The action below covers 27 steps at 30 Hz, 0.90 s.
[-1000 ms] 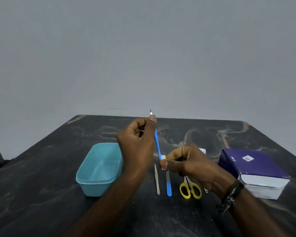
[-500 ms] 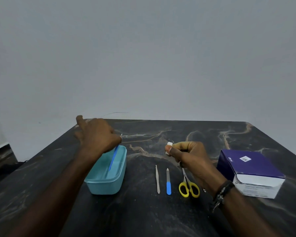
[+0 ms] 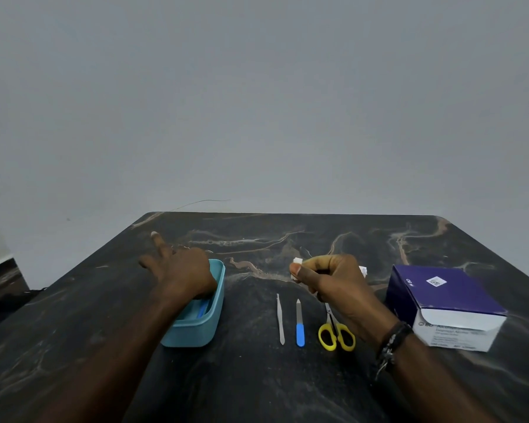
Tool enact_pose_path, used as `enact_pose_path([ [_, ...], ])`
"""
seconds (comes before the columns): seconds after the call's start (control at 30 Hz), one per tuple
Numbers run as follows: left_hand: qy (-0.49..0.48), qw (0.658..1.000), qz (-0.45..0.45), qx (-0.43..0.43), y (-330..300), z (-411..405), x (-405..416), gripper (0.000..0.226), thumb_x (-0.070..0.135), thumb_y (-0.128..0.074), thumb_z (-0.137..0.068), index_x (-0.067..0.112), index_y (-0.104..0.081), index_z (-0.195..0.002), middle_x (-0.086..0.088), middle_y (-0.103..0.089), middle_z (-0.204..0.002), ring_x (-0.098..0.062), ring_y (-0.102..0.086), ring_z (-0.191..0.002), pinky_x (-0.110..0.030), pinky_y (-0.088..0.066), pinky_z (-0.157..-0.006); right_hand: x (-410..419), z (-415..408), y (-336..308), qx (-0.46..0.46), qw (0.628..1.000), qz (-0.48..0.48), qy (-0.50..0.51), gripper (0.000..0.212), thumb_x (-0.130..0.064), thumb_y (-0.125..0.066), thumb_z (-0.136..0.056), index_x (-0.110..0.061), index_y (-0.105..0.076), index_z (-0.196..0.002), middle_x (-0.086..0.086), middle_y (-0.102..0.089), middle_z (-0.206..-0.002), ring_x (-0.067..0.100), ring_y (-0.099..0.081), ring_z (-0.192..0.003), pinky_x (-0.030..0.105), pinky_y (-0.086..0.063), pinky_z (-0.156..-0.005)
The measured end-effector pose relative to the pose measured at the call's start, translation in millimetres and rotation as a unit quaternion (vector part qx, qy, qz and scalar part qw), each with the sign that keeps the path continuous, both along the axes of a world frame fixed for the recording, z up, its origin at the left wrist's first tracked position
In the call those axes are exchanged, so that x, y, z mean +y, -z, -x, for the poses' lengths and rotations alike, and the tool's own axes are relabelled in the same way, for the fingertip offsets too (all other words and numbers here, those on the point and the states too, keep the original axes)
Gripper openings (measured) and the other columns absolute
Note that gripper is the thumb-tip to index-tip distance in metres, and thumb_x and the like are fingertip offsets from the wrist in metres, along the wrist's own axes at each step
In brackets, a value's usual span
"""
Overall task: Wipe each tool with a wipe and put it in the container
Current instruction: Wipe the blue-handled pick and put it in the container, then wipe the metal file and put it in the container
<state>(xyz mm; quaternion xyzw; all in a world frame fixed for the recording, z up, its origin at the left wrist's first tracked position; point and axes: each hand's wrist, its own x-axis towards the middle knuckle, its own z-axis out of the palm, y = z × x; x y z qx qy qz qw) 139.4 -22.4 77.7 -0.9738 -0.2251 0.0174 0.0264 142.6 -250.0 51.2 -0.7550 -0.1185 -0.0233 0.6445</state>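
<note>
Head view: a blue-handled tool (image 3: 201, 309) lies inside the teal container (image 3: 209, 323), partly hidden by the left hand (image 3: 180, 274), which sits over the container's opening with its fingers spread and straight, gripping nothing; judged from this, the hand is placed there to let the tool go. The right hand (image 3: 330, 280) is held above the table, apart from the tools, with thumb and fingers pinching a small white wipe (image 3: 297, 265), apparently kept ready for the next item. Three tools lie in a row on the dark marbled table (image 3: 257, 386) between container and box, near both hands: a slim metal tool (image 3: 280, 320), a file with a blue grip (image 3: 299, 326), and yellow-handled scissors (image 3: 336, 334), whose blades are partly covered by the right hand. These appear not yet wiped. A purple and white box (image 3: 446, 303) stands to the right, well placed for that hand to draw fresh wipes. It bears "BD" on its side and front; the front's smaller print seems to read "Alcohol", the rest too blurred to read. A square code label sits on top.
</note>
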Motion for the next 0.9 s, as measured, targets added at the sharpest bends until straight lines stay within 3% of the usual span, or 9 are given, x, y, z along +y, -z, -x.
enact_pose_path([
  [0.17, 0.007, 1.000, -0.006, 0.005, 2, -3, 4, 0.034, 0.027, -0.066, -0.074, 0.016, -0.059, -0.105, -0.016, -0.051, -0.136, -0.049, 0.010, -0.142, -0.065, -0.020, -0.104, 0, -1, 1, -0.003, 1.000, 0.005, -0.001, 0.019, -0.020, -0.071, -0.084, -0.003, -0.074, -0.076, -0.008, -0.061, -0.049, -0.001, -0.049, -0.045, 0.012, -0.040, -0.047],
  [0.33, 0.020, 0.999, -0.027, -0.017, -8, 4, 3, 0.026, 0.033, -0.067, -0.076, 0.022, -0.065, -0.099, -0.022, -0.038, -0.147, -0.051, 0.013, -0.141, -0.070, -0.017, -0.104, 1, -2, 3, -0.009, 1.000, -0.001, 0.004, 0.020, -0.021, -0.067, -0.088, -0.004, -0.074, -0.080, -0.008, -0.061, -0.050, -0.001, -0.050, -0.046, 0.012, -0.039, -0.046],
  [0.47, 0.105, 0.964, -0.084, -0.228, -25, 34, -24, 0.014, 0.029, -0.068, -0.080, 0.026, -0.074, -0.093, -0.020, -0.028, -0.155, -0.050, 0.008, -0.143, -0.065, -0.022, -0.109, 0, -5, 4, -0.008, 1.000, -0.001, 0.024, 0.023, -0.023, -0.063, -0.091, -0.006, -0.075, -0.082, -0.001, -0.058, -0.055, 0.004, -0.050, -0.052, 0.016, -0.039, -0.050],
  [0.53, 0.218, 0.892, -0.021, -0.396, -22, 49, -44, 0.009, 0.018, -0.072, -0.079, 0.019, -0.077, -0.086, -0.019, -0.054, -0.136, -0.045, -0.027, -0.138, -0.056, -0.038, -0.102, 0, -6, 5, -0.008, 1.000, -0.003, 0.030, 0.022, -0.023, -0.062, -0.092, -0.007, -0.075, -0.084, -0.001, -0.060, -0.058, 0.003, -0.051, -0.052, 0.017, -0.040, -0.050],
  [0.57, 0.257, 0.864, 0.035, -0.431, -19, 54, -54, 0.009, 0.014, -0.070, -0.080, 0.016, -0.077, -0.086, -0.014, -0.065, -0.120, -0.036, -0.048, -0.124, -0.050, -0.048, -0.095, 0, -7, 5, -0.010, 0.999, -0.006, 0.033, 0.022, -0.022, -0.062, -0.092, -0.007, -0.075, -0.084, 0.001, -0.062, -0.061, 0.002, -0.051, -0.051, 0.017, -0.041, -0.050],
  [0.6, 0.276, 0.861, 0.090, -0.417, -16, 59, -63, 0.010, 0.014, -0.067, -0.084, 0.016, -0.076, -0.088, -0.008, -0.069, -0.104, -0.027, -0.059, -0.105, -0.045, -0.053, -0.086, 0, -7, 6, -0.013, 0.999, -0.010, 0.037, 0.022, -0.022, -0.061, -0.092, -0.006, -0.075, -0.084, 0.003, -0.064, -0.064, 0.001, -0.051, -0.050, 0.017, -0.041, -0.049],
  [0.67, 0.261, 0.900, 0.149, -0.316, -8, 60, -78, 0.014, 0.022, -0.058, -0.090, 0.018, -0.072, -0.090, -0.001, -0.070, -0.088, -0.018, -0.063, -0.081, -0.038, -0.055, -0.077, 0, -8, 6, -0.024, 0.998, -0.019, 0.049, 0.021, -0.019, -0.061, -0.092, -0.006, -0.075, -0.082, 0.004, -0.066, -0.067, 0.000, -0.051, -0.048, 0.014, -0.041, -0.046],
  [0.77, 0.209, 0.947, 0.165, -0.179, 10, 45, -87, 0.015, 0.029, -0.060, -0.090, 0.017, -0.067, -0.094, -0.003, -0.068, -0.093, -0.018, -0.063, -0.083, -0.036, -0.055, -0.083, -1, -7, 5, -0.043, 0.996, -0.029, 0.066, 0.018, -0.015, -0.062, -0.091, -0.009, -0.074, -0.080, -0.001, -0.066, -0.065, -0.001, -0.052, -0.046, 0.011, -0.040, -0.044],
  [0.9, 0.168, 0.963, 0.179, -0.110, 22, 31, -90, 0.021, 0.035, -0.068, -0.087, 0.017, -0.058, -0.089, -0.003, -0.064, -0.090, -0.017, -0.062, -0.083, -0.031, -0.053, -0.078, -1, -8, 6, -0.052, 0.994, -0.042, 0.085, 0.011, -0.014, -0.066, -0.089, -0.009, -0.074, -0.083, -0.001, -0.068, -0.066, -0.003, -0.054, -0.047, 0.011, -0.041, -0.047],
])
